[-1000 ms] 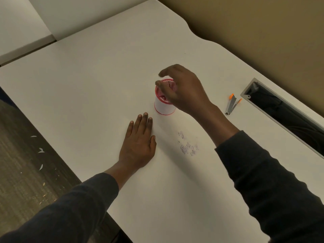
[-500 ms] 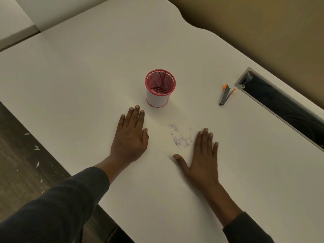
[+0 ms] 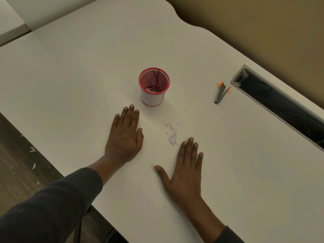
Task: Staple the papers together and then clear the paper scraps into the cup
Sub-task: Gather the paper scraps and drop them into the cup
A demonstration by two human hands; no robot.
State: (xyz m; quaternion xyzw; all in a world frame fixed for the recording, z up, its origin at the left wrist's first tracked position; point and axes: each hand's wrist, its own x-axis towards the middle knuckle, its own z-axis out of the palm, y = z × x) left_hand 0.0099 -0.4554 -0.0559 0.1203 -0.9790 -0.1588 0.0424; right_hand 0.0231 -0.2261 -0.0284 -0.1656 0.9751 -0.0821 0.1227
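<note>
- White desk top (image 3: 87, 71) fills view, no stapled papers visible.
- Left hand (image 3: 123, 137), right hand (image 3: 185, 174): both flat, spread, empty.
- Red mesh cup (image 3: 154, 86) beyond left fingertips, some scraps inside.
- Grey stapler with orange tips (image 3: 221, 92) idle, well right.
- Small pile of torn paper scraps (image 3: 172, 135) between hands: clearing step (probably), next needs pinching; count unreadable.

One head-worn camera looks forward and steeply down, close over the table (image 3: 70, 67).
</note>
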